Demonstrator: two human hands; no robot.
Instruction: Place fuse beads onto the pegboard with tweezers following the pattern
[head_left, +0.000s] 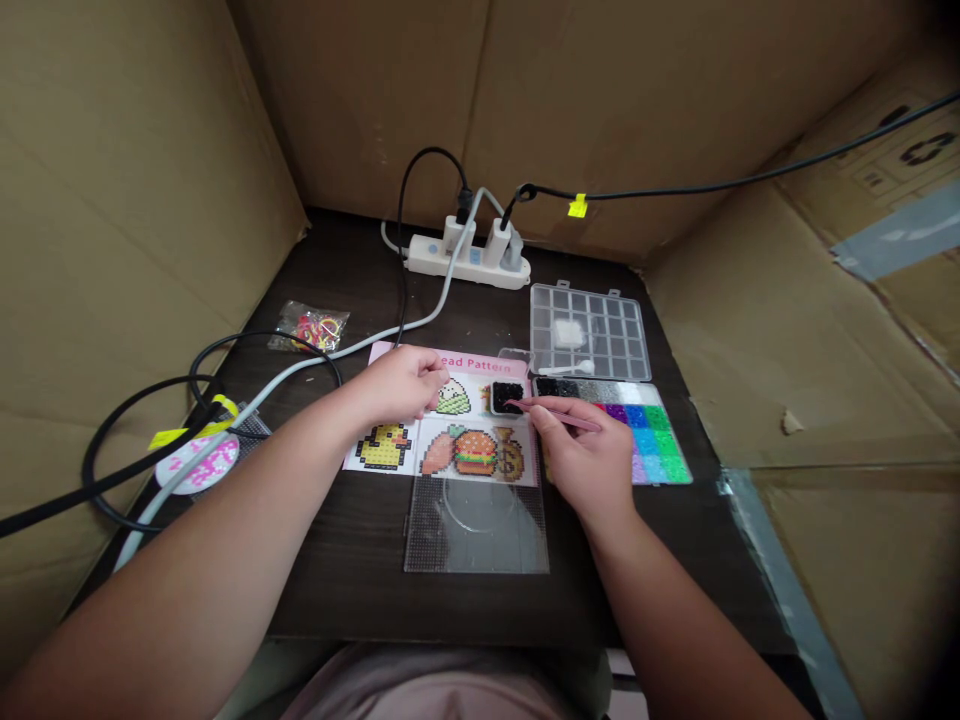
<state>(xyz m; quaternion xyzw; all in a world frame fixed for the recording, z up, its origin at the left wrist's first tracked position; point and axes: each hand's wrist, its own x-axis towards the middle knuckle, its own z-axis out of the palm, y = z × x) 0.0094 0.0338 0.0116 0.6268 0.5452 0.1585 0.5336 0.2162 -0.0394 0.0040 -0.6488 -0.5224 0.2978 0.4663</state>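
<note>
Two hands divided the work: the right hand pinched slim pink tweezers, tip at a small tray of black beads, while the loosely curled, empty-looking left hand steadied the printed paper bead-pattern sheet.

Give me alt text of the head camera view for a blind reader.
A person's right hand holds pink tweezers over a small tray of black beads, while the left hand rests on a bead pattern sheet. A clear pegboard lies in front of the sheet, and a compartment box of colored beads sits to the right.
</note>
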